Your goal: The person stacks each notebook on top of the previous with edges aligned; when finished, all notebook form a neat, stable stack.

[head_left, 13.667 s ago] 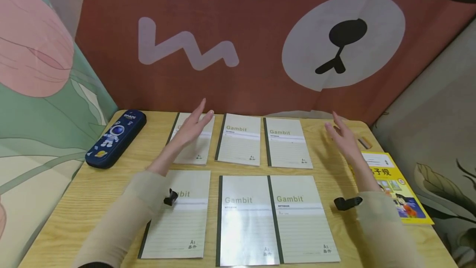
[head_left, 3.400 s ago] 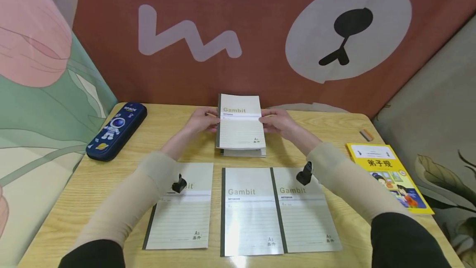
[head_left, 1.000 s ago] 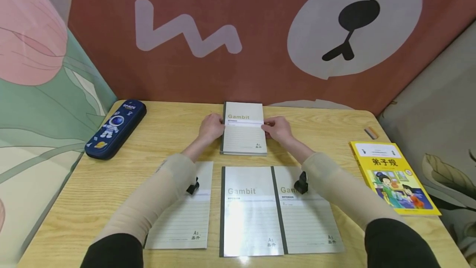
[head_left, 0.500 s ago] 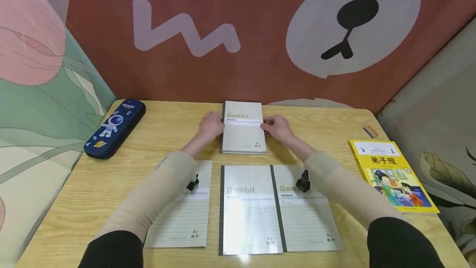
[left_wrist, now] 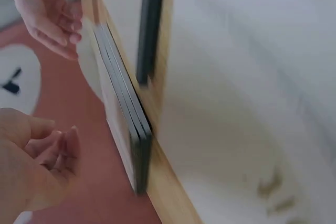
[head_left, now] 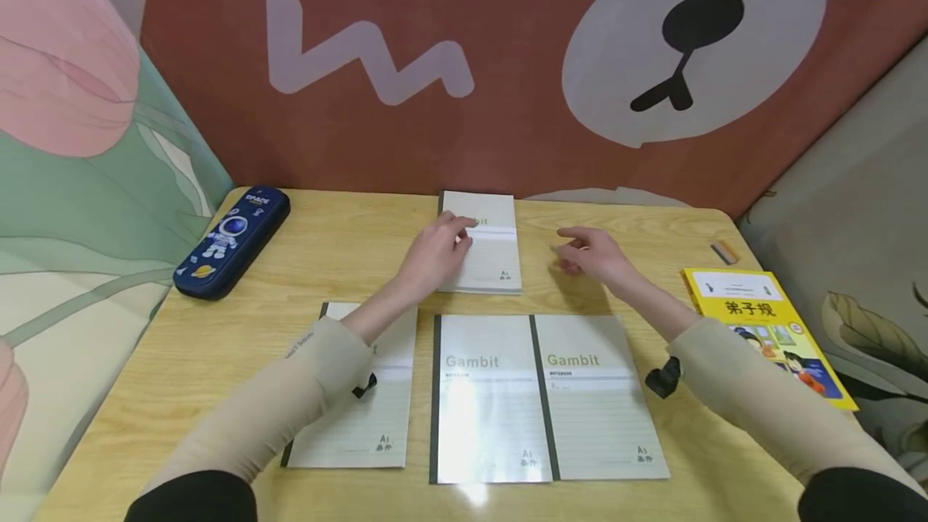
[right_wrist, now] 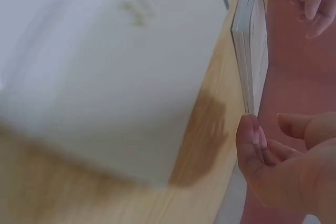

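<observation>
A neat stack of Gambit notebooks (head_left: pixel 487 264) lies at the table's back centre; the left wrist view shows its layered dark spines (left_wrist: pixel 123 85). My left hand (head_left: pixel 437 252) hovers over the stack's left part with fingers loosely bent, hiding some of the cover. To the right of the stack, apart from it, is my right hand (head_left: pixel 590 254), fingers relaxed and holding nothing. Nearer me lie a left notebook (head_left: pixel 362 433), partly under my left forearm, a middle notebook (head_left: pixel 489 433) with a bright glare, and a right notebook (head_left: pixel 602 425) adjoining it.
A navy astronaut pencil case (head_left: pixel 232 244) lies at the back left of the wooden table (head_left: pixel 181 377). At the right are a yellow book (head_left: pixel 761 308), partly behind my right sleeve, and a small striped object (head_left: pixel 724 252). A brown cloth backdrop (head_left: pixel 362 143) rises behind.
Three notebooks once spread along the back row now form one stack. Since half a second ago both hands have let go of it: the left moved over its cover, the right away to the right.
</observation>
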`<state>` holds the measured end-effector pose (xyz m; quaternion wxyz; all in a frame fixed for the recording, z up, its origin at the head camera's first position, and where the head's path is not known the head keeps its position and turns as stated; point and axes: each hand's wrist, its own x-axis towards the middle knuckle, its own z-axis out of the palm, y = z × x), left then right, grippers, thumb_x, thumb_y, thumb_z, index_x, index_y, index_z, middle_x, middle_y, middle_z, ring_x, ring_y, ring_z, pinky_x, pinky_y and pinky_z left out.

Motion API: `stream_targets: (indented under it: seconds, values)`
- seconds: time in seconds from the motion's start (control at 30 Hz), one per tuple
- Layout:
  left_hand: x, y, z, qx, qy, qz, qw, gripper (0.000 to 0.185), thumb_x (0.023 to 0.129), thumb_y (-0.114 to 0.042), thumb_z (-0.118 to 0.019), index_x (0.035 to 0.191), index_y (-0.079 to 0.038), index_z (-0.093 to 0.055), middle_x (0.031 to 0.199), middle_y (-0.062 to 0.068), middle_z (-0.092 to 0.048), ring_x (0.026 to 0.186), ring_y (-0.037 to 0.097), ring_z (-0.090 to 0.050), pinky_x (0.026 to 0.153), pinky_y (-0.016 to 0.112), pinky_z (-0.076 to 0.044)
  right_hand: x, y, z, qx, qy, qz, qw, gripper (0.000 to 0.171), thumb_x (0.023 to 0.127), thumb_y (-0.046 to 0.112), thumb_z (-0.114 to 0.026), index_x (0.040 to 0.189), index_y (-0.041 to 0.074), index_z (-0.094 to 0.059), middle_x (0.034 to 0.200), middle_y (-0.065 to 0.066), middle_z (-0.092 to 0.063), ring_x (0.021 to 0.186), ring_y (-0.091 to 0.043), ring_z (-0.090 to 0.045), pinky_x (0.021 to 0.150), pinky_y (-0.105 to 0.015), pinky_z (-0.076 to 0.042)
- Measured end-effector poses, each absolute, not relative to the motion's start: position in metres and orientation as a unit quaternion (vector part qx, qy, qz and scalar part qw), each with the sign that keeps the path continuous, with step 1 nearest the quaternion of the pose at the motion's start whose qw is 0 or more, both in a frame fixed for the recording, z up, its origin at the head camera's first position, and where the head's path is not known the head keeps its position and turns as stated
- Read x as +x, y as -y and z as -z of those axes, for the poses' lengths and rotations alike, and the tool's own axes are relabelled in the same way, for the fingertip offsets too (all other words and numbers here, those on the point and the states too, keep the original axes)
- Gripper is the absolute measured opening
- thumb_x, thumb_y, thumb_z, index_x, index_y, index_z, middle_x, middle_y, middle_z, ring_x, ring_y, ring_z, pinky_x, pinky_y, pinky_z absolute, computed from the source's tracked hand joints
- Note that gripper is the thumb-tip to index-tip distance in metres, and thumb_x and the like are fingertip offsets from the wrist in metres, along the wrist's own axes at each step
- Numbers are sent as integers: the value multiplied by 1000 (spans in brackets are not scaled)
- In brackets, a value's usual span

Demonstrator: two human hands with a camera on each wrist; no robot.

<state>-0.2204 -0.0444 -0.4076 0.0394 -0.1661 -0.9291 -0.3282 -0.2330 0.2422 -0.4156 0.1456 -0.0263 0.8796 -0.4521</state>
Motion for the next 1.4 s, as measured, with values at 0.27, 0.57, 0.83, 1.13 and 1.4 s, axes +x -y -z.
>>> stream_targets:
  seconds: [0.27, 0.57, 0.83, 1.13, 1.4]
  values:
    - [-183, 21, 411, -178, 899, 395, -71, 37, 105, -21, -58, 139, -7, -63, 119, 11, -68, 100, 23, -65, 84, 35, -56, -196, -281, 419, -40, -891, 430, 141, 54, 105, 15, -56, 154, -4, -41, 121, -30, -64, 91, -23, -69, 82, -35, -64]
    - [-142, -1, 421, -179, 848, 471, -165, 45, 109, -28, -50, 150, -9, -52, 142, 12, -59, 114, 22, -68, 94, 35, -59, -162, -306, 425, -42, -922, 364, 125, 51, 105, 14, -56, 151, -6, -44, 124, -31, -64, 90, -27, -71, 75, -34, -63]
    - [-96, -30, 424, -177, 823, 496, -213, 54, 109, -32, -37, 157, -8, -41, 160, 14, -45, 141, 31, -52, 120, 47, -41, -128, -312, 425, -26, -952, 279, 123, 59, 103, 23, -62, 149, -7, -44, 127, -33, -64, 111, -43, -68, 78, -38, -61]
    - [-79, -46, 419, -112, 811, 524, -233, 57, 105, -33, -37, 156, -11, -44, 169, 10, -33, 159, 30, -26, 130, 51, -22, -105, -308, 414, 11, -929, 323, 181, 68, 103, 26, -62, 154, -10, -33, 138, -38, -53, 127, -52, -57, 82, -43, -64]
    - [-82, -50, 419, -67, 791, 564, -228, 55, 103, -29, -41, 154, -8, -47, 164, 13, -39, 152, 31, -37, 119, 48, -42, -103, -311, 406, 57, -881, 399, 248, 74, 107, 24, -54, 158, -14, -16, 151, -42, -35, 133, -51, -51, 89, -42, -63]
